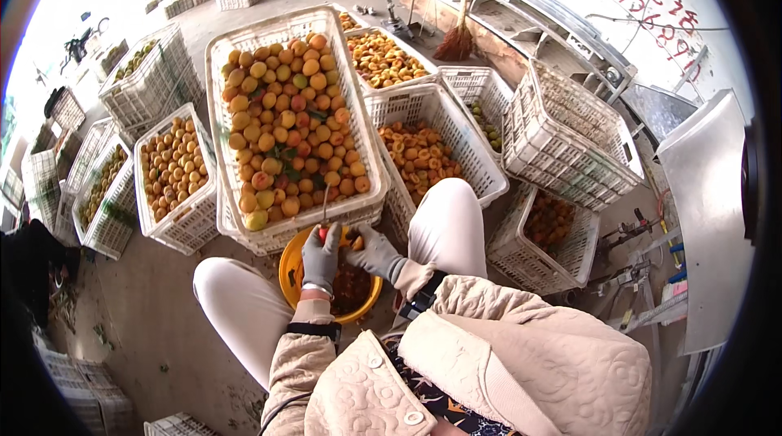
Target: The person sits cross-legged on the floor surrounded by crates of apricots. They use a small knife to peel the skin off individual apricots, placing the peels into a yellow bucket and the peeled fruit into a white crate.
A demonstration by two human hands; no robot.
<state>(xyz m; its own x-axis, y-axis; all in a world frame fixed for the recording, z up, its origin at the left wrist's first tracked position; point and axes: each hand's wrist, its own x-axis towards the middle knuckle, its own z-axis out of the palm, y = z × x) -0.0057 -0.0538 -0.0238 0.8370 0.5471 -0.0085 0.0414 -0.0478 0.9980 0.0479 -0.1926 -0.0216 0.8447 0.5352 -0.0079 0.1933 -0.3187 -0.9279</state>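
My left hand (pixel 320 260), in a grey glove, is closed around the red handle of a small tool with a thin metal shaft (pixel 326 200) that points up. Just to the right, my gloved right hand (pixel 375 254) pinches an orange apricot piece (pixel 356 243) between thumb and fingers. Both hands are over a yellow plastic basin (pixel 288 271) between my knees, with dark, wet-looking contents at its bottom. Right in front stands a white plastic crate (pixel 215 94) heaped with whole apricots (pixel 287 118), a few leaves among them. My fingers hide part of the tool.
Halved apricots (pixel 421 155) lie in a crate (pixel 482 173) to the right, and more in another (pixel 385 60) behind. Stacked crates (pixel 562 136) and a metal panel (pixel 702 204) stand farther right. Crates of fruit (pixel 174 170) line the left. A broom (pixel 455 42) leans behind.
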